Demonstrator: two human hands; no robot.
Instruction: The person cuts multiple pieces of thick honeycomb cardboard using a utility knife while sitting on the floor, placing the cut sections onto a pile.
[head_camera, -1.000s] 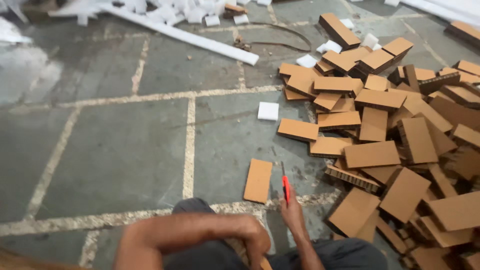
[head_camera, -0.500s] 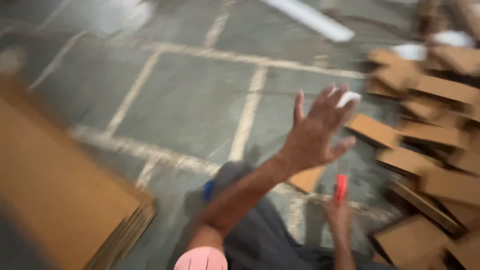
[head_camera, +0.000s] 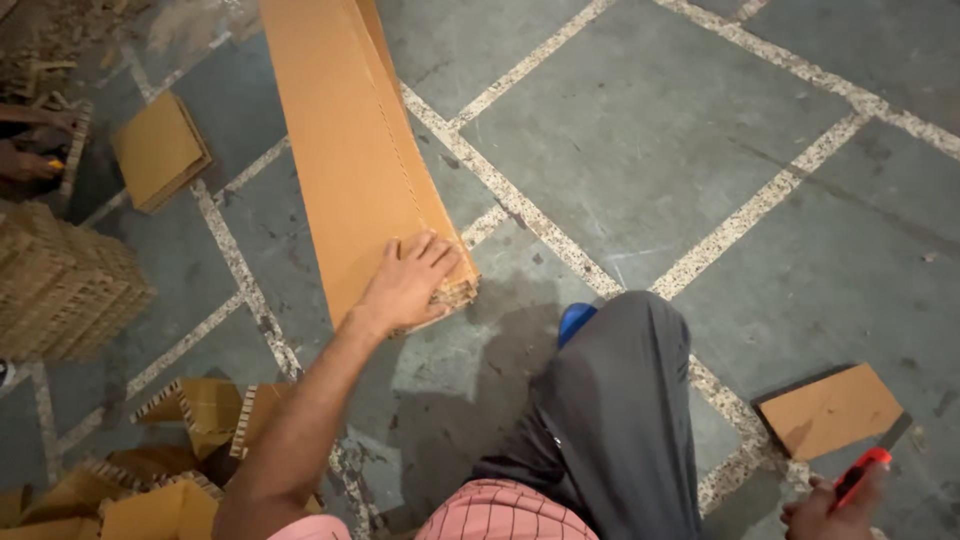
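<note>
Head view, from the left edge: one tall stack of honeycomb board (head_camera: 65, 285) stands on the grey floor (head_camera: 650, 150), and above it another person's hand (head_camera: 25, 160) shows beside one small square cardboard pile (head_camera: 158, 150). Lower left, a loose heap of cut cardboard scraps (head_camera: 190, 420) lies on the floor, too jumbled to count. Next comes one long cardboard slab (head_camera: 350, 140), lying flat and running from the top edge down toward the middle. The left hand (head_camera: 405, 285) rests on its near end, palm down, fingers spread over the top face and its corner; it presses rather than closes around it. Right of that, one bent knee in dark trousers (head_camera: 610, 410) covers a blue shoe (head_camera: 575, 320). Farther right, one small cardboard piece (head_camera: 830, 410) lies flat on the floor. At the bottom right corner, the right hand (head_camera: 835, 505) is closed around one red-handled knife (head_camera: 862, 470), its blade near that piece.
</note>
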